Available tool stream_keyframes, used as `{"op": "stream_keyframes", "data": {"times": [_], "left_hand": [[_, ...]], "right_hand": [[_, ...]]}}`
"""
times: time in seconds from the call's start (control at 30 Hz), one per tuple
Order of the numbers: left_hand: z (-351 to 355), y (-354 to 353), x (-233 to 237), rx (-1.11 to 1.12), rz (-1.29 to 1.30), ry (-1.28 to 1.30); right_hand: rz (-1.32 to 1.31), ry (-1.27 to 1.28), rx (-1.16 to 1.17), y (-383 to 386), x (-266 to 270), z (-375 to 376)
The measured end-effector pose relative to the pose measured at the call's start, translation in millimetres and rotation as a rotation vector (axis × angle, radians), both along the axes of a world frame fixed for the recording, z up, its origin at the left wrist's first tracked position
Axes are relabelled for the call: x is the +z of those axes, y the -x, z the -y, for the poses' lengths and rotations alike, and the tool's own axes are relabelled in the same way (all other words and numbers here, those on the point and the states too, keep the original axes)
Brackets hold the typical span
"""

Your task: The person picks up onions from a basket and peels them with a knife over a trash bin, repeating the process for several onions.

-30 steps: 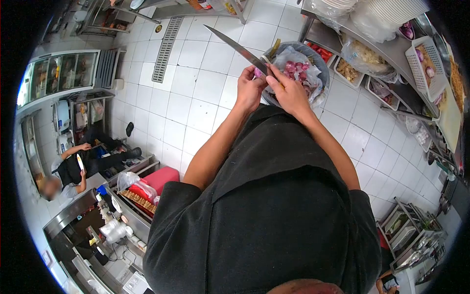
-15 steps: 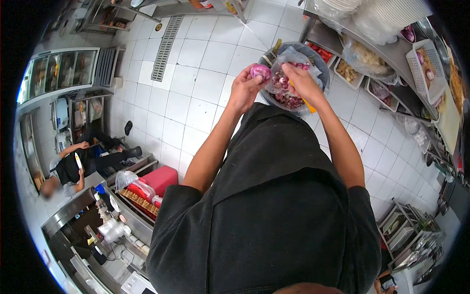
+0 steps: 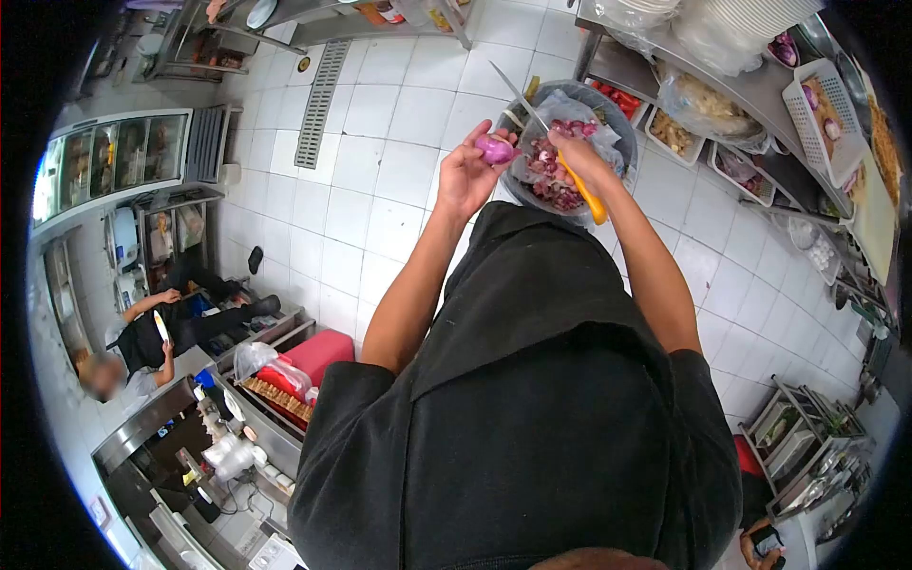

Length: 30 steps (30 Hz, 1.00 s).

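A purple-red onion (image 3: 495, 149) rests in the fingers of my left hand (image 3: 463, 182), left of the bin. My right hand (image 3: 581, 161) grips a knife (image 3: 581, 184) by its yellow handle, its long blade pointing up and left past the onion. Beneath both hands stands a round grey bin (image 3: 630, 142), lined with a clear plastic bag (image 3: 566, 104). Purple and white onion pieces and peelings (image 3: 560, 195) lie inside it. A green stalk-like scrap (image 3: 532, 88) sticks up at the bin's far rim.
At the right, a steel shelf (image 3: 731, 100) carries stacked white containers and a white basket (image 3: 825, 123) of onions. Lower baskets hold produce. A floor drain (image 3: 323, 104) runs through the white tiles. Another person (image 3: 142, 332) holding a knife is at the left, near a red box (image 3: 321, 357).
The knife blade has swung into view, pointing up and left. My left hand has turned the onion and shifted slightly left and down. The other person's arm and head have shifted.
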<state>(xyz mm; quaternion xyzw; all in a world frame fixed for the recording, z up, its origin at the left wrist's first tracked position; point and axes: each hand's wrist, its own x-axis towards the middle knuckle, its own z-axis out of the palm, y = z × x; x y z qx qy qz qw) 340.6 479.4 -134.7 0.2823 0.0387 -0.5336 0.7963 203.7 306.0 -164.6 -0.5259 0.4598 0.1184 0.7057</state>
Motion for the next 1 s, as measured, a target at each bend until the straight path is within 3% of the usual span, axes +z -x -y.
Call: {"op": "stream_keyframes", "data": {"times": [0.1, 0.2, 0.4, 0.47, 0.67, 1.0], "left_hand": [[4, 3, 8, -0.006, 0.004, 0.008], [7, 2, 14, -0.031, 0.041, 0.011], [20, 15, 22, -0.113, 0.306, -0.032], [23, 20, 16, -0.141, 0.276, -0.006], [40, 55, 38, -0.072, 0.327, -0.062], [55, 94, 39, 0.001, 0.387, -0.105]], "right_hand": [[0.108, -0.128, 0.068, 12, 4, 10], [0.152, -0.081, 0.007, 13, 13, 8], [0.289, 0.528, 0.141, 33, 65, -2], [0.47, 0.736, 0.155, 41, 70, -9], [0.459, 0.778, 0.336, 62, 119, -8], [0.443, 0.879, 0.388, 94, 122, 6]]}}
